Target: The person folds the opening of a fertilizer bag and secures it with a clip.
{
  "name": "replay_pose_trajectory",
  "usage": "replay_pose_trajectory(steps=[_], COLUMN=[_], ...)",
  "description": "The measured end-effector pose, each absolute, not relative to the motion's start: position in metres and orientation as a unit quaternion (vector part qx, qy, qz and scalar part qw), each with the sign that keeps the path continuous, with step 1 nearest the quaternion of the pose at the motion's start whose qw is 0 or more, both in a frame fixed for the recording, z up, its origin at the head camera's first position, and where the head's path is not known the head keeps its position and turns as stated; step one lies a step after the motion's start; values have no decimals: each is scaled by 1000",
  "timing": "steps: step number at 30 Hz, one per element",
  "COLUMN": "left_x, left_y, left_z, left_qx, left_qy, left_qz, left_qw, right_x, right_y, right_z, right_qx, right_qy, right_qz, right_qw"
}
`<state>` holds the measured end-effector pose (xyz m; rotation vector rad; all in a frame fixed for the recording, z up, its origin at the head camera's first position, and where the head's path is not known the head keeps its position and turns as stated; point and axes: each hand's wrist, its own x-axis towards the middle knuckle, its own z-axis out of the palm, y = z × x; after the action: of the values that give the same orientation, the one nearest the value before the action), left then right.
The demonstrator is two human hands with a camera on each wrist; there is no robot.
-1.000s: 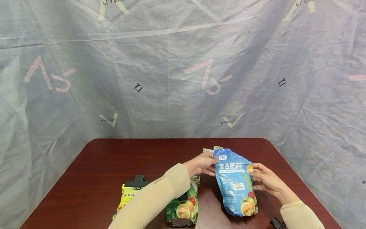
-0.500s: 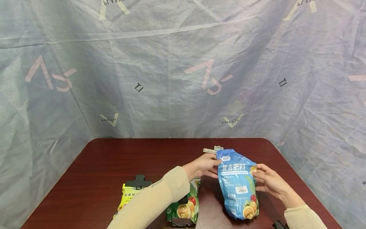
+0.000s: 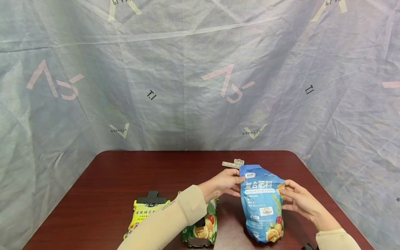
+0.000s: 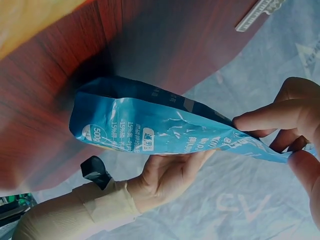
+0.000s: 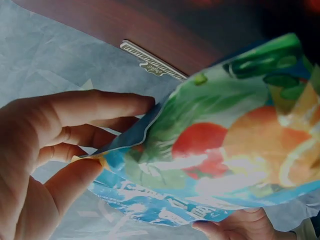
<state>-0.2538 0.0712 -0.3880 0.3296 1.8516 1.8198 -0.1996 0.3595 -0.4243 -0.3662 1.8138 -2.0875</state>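
A blue fertilizer bag (image 3: pixel 257 208) with fruit pictures stands upright between the two hands, its top corner sloping down to the right. The left hand (image 3: pixel 226 182) pinches its upper left edge between thumb and fingers, as the left wrist view shows close up. On the opposite edge, the right hand (image 3: pixel 301 201) grips the bag with its thumb in front and fingers behind. In the right wrist view the right thumb and forefinger (image 5: pixel 127 105) lie on either side of the bag's upper side edge. The bag's back is hidden in the head view.
A yellow bag (image 3: pixel 142 211) with a black clip (image 3: pixel 152 198) lies at the left, partly behind the left sleeve. A green bag (image 3: pixel 200 234) with fruit pictures lies at the middle front. Behind the blue bag sits a pale ridged bar (image 3: pixel 231 164) with a small ornate plate.
Both hands have moved slightly right and toward the front together with the blue bag. Their grip on its edges stays the same.
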Motion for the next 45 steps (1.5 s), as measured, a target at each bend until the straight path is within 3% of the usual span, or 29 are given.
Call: replay_pose_trajectory(steps=[21, 45], left_x=[-242, -235], left_y=[64, 58], left_z=[-375, -369], left_qx=[171, 232], left_qy=[693, 699], left_qz=[657, 640], left_qw=[242, 219], right_x=[-194, -190], right_y=[361, 358], right_z=[-431, -436], right_qx=[-227, -242], right_qy=[584, 555], right_qz=[-764, -785], right_qw=[155, 135])
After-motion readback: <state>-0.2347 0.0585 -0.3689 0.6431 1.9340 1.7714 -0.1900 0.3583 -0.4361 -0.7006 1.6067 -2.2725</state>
